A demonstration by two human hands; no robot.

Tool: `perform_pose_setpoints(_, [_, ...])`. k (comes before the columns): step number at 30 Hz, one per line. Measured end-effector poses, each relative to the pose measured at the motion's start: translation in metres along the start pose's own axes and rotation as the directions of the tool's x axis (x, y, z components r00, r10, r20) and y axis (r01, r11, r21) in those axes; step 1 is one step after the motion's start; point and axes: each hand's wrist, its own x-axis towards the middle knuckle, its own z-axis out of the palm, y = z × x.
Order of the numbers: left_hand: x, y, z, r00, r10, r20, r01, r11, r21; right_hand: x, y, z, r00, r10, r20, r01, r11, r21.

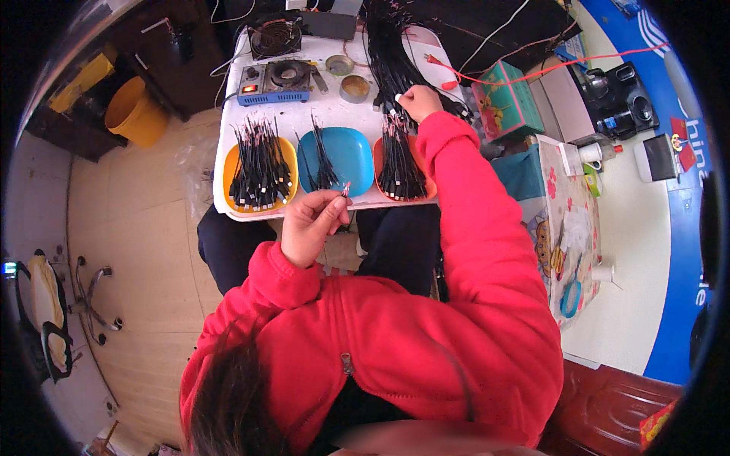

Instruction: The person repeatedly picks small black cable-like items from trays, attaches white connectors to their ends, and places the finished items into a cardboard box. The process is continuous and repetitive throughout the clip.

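My left hand (313,224) is closed in a pinch in front of the table. A short black cable with pinkish bare wire ends (347,188) sticks up from between its thumb and finger. My right hand (420,103) reaches to the far side, fingers closed at the edge of a long heap of black cables (388,45). A small white plug end (398,97) shows at its fingertips; the cable behind it is mostly hidden. Cut black cables fill the yellow plate (229,193) and lie in the red plate (431,189). Fewer rest in the blue plate (357,156).
Behind the plates stand a blue heating unit (274,82), a round metal tin (355,89) and a small fan (275,38). A green and pink box (508,102) is right of my arm. An orange bucket (137,112) stands on the floor at left.
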Motion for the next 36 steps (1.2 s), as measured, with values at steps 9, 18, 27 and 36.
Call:
perform_pose_setpoints(9, [0.002,0.000,-0.005,1.000,-0.005,0.021,0.005,1.000,-0.025,0.030,0.004,0.012,0.990,0.096,0.107,-0.089,0.994,-0.071])
perform_pose_setpoints(18, [0.002,0.010,0.006,1.000,-0.022,0.016,0.025,0.983,-0.182,-0.039,-0.002,-0.082,0.979,0.050,0.197,-0.118,0.928,0.354])
perform_pose_setpoints(27, [0.032,0.003,0.077,0.964,-0.029,0.265,0.176,0.818,-0.548,-0.332,-0.054,-0.123,0.944,-0.192,0.267,-0.048,0.724,0.689])
perform_pose_setpoints(36, [-0.013,0.020,0.071,0.944,0.311,0.114,-0.227,0.857,-0.462,-0.455,-0.011,-0.081,0.916,-0.194,0.352,-0.007,0.868,0.496])
